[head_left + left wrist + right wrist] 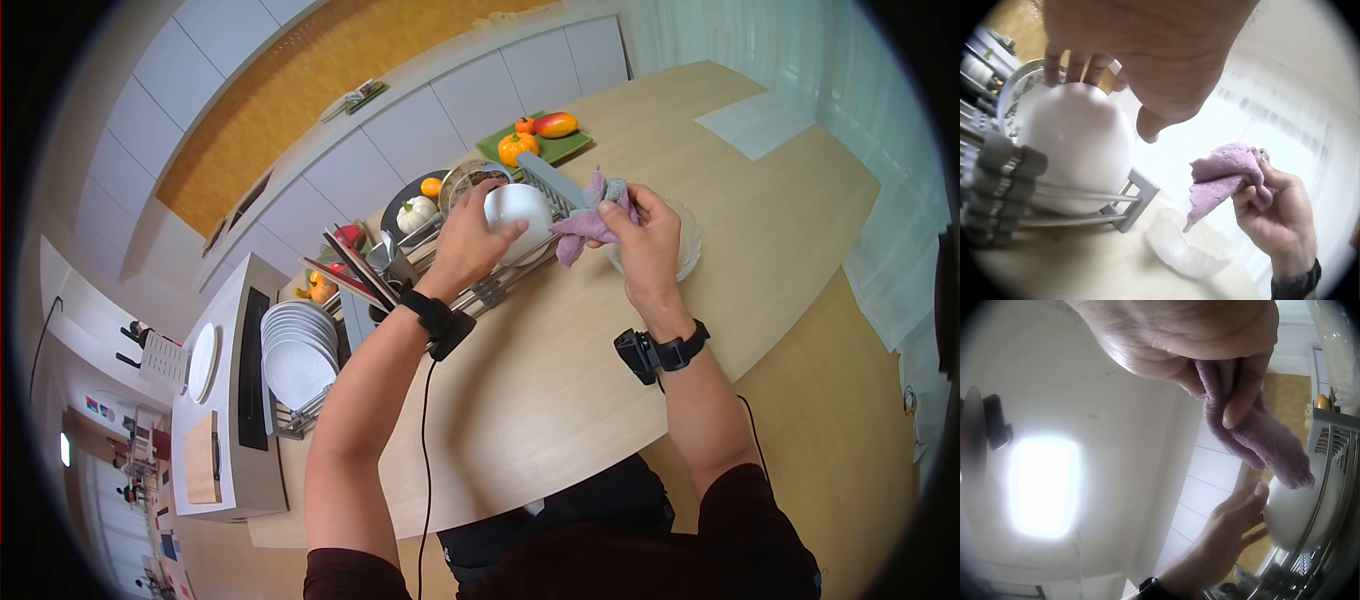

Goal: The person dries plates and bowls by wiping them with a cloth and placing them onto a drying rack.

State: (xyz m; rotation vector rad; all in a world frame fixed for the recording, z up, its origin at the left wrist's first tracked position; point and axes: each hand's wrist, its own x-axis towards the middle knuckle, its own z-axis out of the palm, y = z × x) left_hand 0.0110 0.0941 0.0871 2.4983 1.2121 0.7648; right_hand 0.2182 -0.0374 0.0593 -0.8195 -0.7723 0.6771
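Left hand [472,240] open, right hand [643,238] pinched.

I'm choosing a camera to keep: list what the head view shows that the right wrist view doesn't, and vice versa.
Head only: the stack of round white plates and the flat wooden board.
Right wrist only: the large, glaring rectangular ceiling light.
Both: the crumpled purple cloth held by the right hand, the left hand at the smooth white bowl, and the metal dish rack.
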